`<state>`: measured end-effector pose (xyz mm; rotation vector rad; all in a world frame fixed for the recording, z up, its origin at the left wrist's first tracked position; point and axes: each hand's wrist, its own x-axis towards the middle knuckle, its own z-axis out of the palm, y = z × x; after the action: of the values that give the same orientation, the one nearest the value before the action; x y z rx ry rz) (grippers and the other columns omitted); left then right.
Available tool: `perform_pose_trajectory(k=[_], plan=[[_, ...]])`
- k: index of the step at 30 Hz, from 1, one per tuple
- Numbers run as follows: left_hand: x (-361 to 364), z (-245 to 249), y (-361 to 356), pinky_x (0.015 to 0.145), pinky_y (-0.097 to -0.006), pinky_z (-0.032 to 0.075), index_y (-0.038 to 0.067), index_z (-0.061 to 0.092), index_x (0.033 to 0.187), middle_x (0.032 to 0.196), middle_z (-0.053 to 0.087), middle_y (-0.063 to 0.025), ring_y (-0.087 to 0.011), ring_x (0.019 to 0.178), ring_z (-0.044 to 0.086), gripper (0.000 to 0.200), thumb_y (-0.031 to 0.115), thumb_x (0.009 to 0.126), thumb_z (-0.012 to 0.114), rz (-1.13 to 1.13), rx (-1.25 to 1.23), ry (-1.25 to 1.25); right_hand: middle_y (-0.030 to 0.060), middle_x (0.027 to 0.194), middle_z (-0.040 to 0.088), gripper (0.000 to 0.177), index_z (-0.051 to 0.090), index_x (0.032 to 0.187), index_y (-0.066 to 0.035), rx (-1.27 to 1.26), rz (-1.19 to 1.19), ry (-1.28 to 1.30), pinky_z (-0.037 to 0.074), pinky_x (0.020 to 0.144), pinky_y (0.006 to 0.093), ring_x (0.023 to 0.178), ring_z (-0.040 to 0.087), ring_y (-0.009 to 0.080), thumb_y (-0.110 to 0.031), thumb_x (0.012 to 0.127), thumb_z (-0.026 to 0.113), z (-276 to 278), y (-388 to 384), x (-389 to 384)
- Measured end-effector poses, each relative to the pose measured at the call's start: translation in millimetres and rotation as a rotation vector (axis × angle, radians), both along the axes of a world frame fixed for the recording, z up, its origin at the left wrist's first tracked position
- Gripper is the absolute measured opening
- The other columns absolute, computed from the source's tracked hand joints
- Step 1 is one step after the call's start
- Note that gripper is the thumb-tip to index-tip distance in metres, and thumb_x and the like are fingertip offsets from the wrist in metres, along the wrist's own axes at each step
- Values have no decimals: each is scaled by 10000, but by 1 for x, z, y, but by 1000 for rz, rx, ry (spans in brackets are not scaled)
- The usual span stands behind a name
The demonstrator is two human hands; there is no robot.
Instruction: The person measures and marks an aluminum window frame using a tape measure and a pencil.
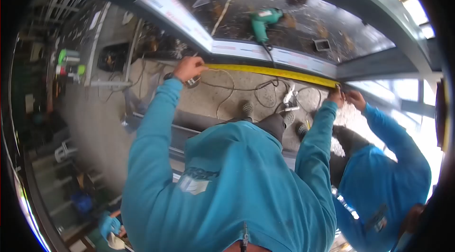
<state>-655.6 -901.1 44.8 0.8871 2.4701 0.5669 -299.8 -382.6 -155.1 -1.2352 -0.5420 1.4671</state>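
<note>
A yellow tape measure (270, 72) is stretched along the dark grey frame bar, its blade running between my two hands. My left hand (188, 68) is closed at the blade's left end; a rounded, shiny object shows just under the palm, too small to make out clearly. At the right end, the fingers of my right hand (336, 96) are closed on the blade near the frame's corner. Right beside it is a co-worker's hand (355, 99), its fingers close to the same corner.
A green power tool (265, 23) with a black cord and a short square tube piece (322, 45) lie on the dark surface beyond the frame. Cables (232, 91) loop over the floor by my feet. A co-worker in a blue top (379, 190) is at my right.
</note>
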Motion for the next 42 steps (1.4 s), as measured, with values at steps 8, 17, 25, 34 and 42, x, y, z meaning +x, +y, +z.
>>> perform_pose_trajectory(k=[8, 17, 25, 34, 42], plan=[[-32, -32, -9, 813, -466, 511, 42, 718, 1022, 986, 703, -176, -367, 919, 653, 404, 400, 836, 715, 159, -115, 208, 94, 925, 674, 300, 521, 976, -191, 167, 192, -230, 504, 603, 324, 835, 660, 240, -39, 829, 734, -55, 41, 38], [-27, -45, -2, 817, -468, 511, 75, 725, 1000, 1008, 705, -142, -354, 947, 646, 300, 336, 856, 687, 188, -75, 267, 90, 874, 678, 277, 536, 957, -175, 99, 187, -174, 502, 590, 314, 790, 653, 216, -15, 834, 726, -57, 51, 40], [-28, -57, 0, 816, -464, 517, 81, 725, 997, 1012, 707, -126, -349, 948, 648, 258, 302, 877, 669, 187, -51, 273, 49, 1034, 622, 357, 542, 1311, -125, 53, 261, -247, 471, 861, 252, 990, 578, 149, -143, 955, 517, -54, 40, 36], [-32, -59, -1, 819, -459, 516, 81, 726, 999, 1008, 703, -134, -354, 942, 649, 235, 277, 886, 662, 182, -22, 240, 69, 1379, 523, 448, 492, 1379, -59, -215, 26, -88, 416, 958, 296, 1276, 451, 147, -274, 998, 395, 60, -20, -11], [-29, -46, 1, 814, -460, 516, 59, 724, 985, 1007, 703, -142, -354, 937, 650, 248, 281, 893, 660, 173, -19, 216, 103, 1137, 619, 318, 490, 1187, -162, 111, 227, -155, 463, 763, 341, 1026, 583, 221, -118, 890, 595, -75, 54, 47]])
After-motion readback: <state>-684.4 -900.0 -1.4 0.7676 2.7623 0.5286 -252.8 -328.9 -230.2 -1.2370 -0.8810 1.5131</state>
